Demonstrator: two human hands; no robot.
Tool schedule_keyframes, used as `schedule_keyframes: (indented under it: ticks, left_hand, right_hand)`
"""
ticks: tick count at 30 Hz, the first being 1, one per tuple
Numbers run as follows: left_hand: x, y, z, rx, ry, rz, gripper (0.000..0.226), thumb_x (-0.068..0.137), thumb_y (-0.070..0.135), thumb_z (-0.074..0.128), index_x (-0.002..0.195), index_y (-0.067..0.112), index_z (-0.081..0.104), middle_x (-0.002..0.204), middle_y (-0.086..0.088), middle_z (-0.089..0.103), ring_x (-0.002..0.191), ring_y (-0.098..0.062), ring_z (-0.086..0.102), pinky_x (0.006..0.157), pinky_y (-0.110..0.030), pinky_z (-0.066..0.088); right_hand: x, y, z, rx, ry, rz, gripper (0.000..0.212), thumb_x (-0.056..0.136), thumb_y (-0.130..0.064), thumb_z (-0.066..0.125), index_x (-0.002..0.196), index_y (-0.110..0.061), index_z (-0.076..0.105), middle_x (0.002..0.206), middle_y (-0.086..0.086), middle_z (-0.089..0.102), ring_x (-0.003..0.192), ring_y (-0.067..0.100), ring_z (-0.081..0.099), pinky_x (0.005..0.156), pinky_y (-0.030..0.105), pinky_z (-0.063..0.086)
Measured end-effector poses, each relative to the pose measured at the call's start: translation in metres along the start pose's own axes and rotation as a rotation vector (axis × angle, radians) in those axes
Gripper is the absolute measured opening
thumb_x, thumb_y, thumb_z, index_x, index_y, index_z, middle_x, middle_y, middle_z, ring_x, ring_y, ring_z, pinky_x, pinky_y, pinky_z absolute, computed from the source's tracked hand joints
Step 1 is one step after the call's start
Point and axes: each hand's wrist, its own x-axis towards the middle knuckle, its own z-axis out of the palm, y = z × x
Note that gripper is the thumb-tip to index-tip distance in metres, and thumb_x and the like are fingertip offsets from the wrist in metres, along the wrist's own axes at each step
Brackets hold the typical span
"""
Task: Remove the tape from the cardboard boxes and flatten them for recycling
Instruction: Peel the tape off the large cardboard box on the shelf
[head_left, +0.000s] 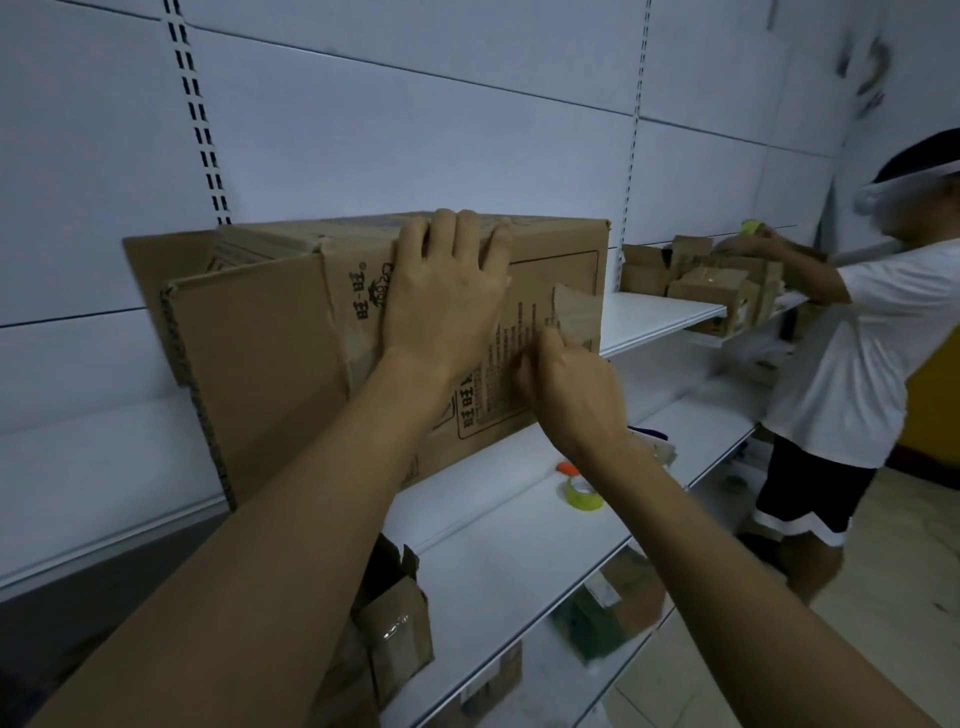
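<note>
Cardboard box (291, 332) on shelf (493, 483). Left grip (441, 296) flat, fingers straight, against box front. Right grip (571, 384) pinching peeled tape strip (574, 312) near box's right edge.

brown cardboard box (291, 338) on shelf, tape (574, 317) half-peeled

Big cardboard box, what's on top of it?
The left hand lies over the top front edge of the cardboard box. Most of the top surface is hidden from this angle.

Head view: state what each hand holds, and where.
Right hand pinches the peeling brown tape strip by its peeled end; left hand only presses the brown cardboard box.
</note>
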Motion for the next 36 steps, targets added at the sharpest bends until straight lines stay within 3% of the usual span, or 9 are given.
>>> schedule_keyframes:
  ticks: [2,5,9,14,19,23,25,29,36]
  left_hand:
    - [0.0,0.0,-0.001,-0.002,0.0,-0.011,0.044,0.097,0.043,0.039,0.133,0.02,0.049,0.112,-0.004,0.061,0.101,-0.022,0.058,0.086,-0.034,0.045]
    - [0.0,-0.002,-0.001,0.023,0.004,0.0,0.044,0.097,0.044,0.038,0.133,0.021,0.05,0.112,-0.002,0.062,0.101,-0.02,0.058,0.087,-0.033,0.045]
    - [-0.002,0.0,0.001,0.029,-0.011,0.026,0.045,0.098,0.042,0.034,0.137,0.022,0.045,0.117,-0.002,0.062,0.104,-0.02,0.058,0.089,-0.033,0.045]
    - [-0.019,0.006,0.005,0.073,-0.067,0.022,0.05,0.104,0.034,0.027,0.149,0.013,0.03,0.151,-0.016,0.036,0.139,-0.033,0.035,0.113,-0.047,0.027]
    - [-0.062,0.034,0.012,0.106,-0.104,-0.026,0.055,0.104,0.04,0.028,0.152,0.013,0.023,0.158,-0.014,0.017,0.145,-0.031,0.018,0.116,-0.049,0.01]
    - [-0.088,0.078,0.02,0.088,-0.179,-0.236,0.061,0.101,0.047,0.028,0.153,0.016,0.019,0.159,-0.01,0.008,0.148,-0.029,0.004,0.118,-0.051,0.0]
    - [-0.088,0.101,0.024,0.103,-0.195,-0.364,0.063,0.1,0.05,0.031,0.152,0.017,0.017,0.158,-0.009,0.005,0.147,-0.03,0.004,0.117,-0.054,0.0]
    - [-0.079,0.135,0.028,0.106,-0.201,-0.583,0.065,0.099,0.051,0.03,0.15,0.014,0.014,0.157,-0.013,0.005,0.145,-0.034,0.007,0.115,-0.059,0.005]
    - [-0.062,0.164,0.041,0.156,-0.181,-0.763,0.066,0.101,0.051,0.025,0.151,0.011,0.011,0.155,-0.017,0.003,0.145,-0.04,0.007,0.113,-0.064,0.007]
  right_hand:
    - [-0.007,0.005,0.002,0.215,0.131,0.036,0.012,0.095,-0.021,0.052,0.098,-0.01,0.054,0.085,0.002,0.058,0.071,0.017,0.055,0.063,0.04,0.053]
    - [-0.011,0.009,0.01,0.253,0.261,-0.072,0.035,0.092,-0.026,0.058,0.125,-0.013,0.054,0.121,0.008,0.057,0.104,0.02,0.055,0.082,0.036,0.052]
    - [-0.01,0.021,0.029,0.004,0.136,-0.329,0.064,0.098,-0.049,0.031,0.149,-0.012,0.022,0.157,0.014,0.016,0.144,0.028,0.016,0.115,0.047,0.021]
    - [-0.017,0.034,0.065,0.019,0.153,-0.438,0.074,0.096,-0.056,0.024,0.146,-0.004,0.006,0.153,0.017,0.009,0.145,0.026,0.003,0.119,0.047,0.009]
    - [-0.001,0.056,0.072,0.13,0.283,-0.636,0.065,0.095,-0.049,0.039,0.143,-0.008,0.025,0.149,0.017,0.028,0.141,0.028,0.023,0.113,0.05,0.024]
    - [0.044,0.084,0.044,0.271,0.469,-0.79,0.049,0.092,-0.034,0.055,0.134,-0.015,0.04,0.143,0.011,0.039,0.132,0.026,0.038,0.106,0.042,0.03]
    - [0.081,0.094,0.024,0.278,0.515,-0.752,0.054,0.092,-0.037,0.056,0.137,-0.014,0.038,0.145,0.013,0.037,0.133,0.028,0.036,0.109,0.044,0.024]
    - [0.131,0.107,0.012,0.29,0.361,-0.746,0.067,0.092,-0.057,0.045,0.138,-0.009,0.045,0.136,0.015,0.051,0.125,0.031,0.046,0.11,0.047,0.023]
    - [0.118,0.11,0.043,0.292,0.542,-0.836,0.056,0.097,-0.04,0.045,0.14,-0.004,0.043,0.145,0.019,0.04,0.137,0.035,0.034,0.111,0.055,0.025]
